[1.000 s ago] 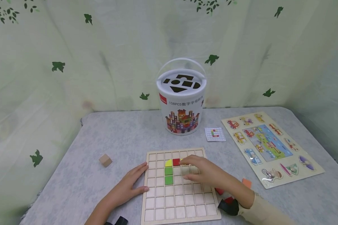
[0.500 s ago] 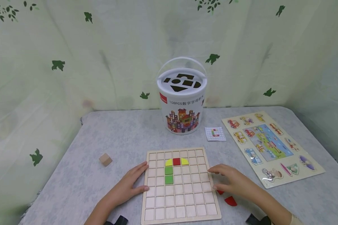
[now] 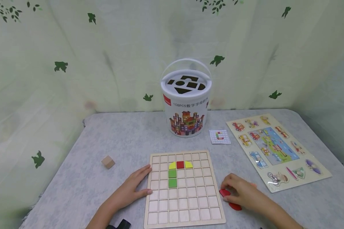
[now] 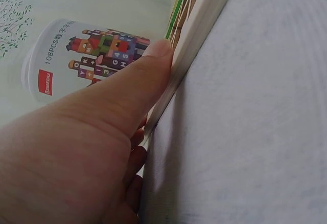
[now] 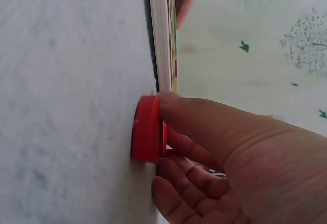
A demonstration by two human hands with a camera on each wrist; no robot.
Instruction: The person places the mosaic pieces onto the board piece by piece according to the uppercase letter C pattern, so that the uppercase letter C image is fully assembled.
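Note:
A wooden grid board lies on the table with a yellow quarter-round piece, a red square, a second yellow quarter-round and two green squares in its cells. Fairly straight fingers of my left hand rest against the board's left edge; the left wrist view has the thumb touching its rim. Right of the board, my right hand pinches a red block between thumb and fingers. Beside the thumb lies a red quarter-round block, partly under the hand in the head view.
Behind the board stands a white lidded bucket, with a small pattern card next to it. A vehicle puzzle board lies at the right. One plain wooden cube sits at left. An orange piece peeks out behind the right hand.
My right hand has let go of the yellow quarter-round on the board, drawn back to the right and taken hold of a red block. The left hand stays put.

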